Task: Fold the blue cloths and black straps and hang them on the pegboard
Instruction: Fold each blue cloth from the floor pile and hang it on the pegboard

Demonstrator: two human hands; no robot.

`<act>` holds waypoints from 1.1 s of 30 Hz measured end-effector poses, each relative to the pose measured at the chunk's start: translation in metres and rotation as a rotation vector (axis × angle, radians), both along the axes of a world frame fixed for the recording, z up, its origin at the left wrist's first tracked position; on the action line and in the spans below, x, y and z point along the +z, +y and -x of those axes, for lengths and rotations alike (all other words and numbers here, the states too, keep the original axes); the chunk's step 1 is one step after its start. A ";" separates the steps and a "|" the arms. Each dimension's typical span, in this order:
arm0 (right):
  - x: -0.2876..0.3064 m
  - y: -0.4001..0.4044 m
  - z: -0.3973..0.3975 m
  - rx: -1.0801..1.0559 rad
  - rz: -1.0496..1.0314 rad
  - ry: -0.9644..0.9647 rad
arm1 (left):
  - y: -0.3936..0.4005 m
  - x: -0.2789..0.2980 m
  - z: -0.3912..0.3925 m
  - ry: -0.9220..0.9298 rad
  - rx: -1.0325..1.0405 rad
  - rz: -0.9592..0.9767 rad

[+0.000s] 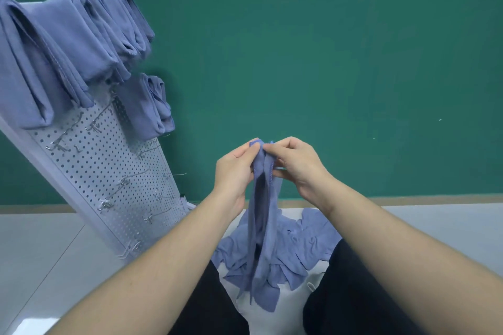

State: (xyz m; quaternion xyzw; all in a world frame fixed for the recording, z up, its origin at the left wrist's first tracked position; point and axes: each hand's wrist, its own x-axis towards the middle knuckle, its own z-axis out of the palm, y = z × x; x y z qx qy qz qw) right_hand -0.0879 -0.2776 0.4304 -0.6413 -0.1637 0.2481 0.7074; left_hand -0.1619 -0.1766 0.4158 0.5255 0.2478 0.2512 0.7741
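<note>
Blue cloth (265,215) hanging, top pinched by left hand (235,171) and right hand (296,163) grips, lower end lost against pile (307,242)

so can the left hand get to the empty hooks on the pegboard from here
Probably yes, once it lets go: the left hand is pinching the hanging cloth now, but nothing lies between it and the bare hooks on the pegboard.

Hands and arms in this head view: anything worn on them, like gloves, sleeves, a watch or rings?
Nothing shows. The left hand and right hand are bare, without gloves, and no rings or watch can be seen. Both forearms are uncovered right to the frame's bottom edge, with no sleeve in view.
</note>
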 end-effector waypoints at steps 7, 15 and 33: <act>-0.003 -0.001 0.010 -0.041 -0.058 0.070 | -0.011 -0.002 0.001 0.053 0.028 -0.200; -0.004 -0.003 0.019 -0.088 -0.178 0.120 | -0.020 -0.002 0.010 0.042 -0.017 -0.258; -0.031 -0.020 0.021 0.127 -0.064 -0.020 | -0.022 -0.025 0.014 0.074 -0.008 -0.228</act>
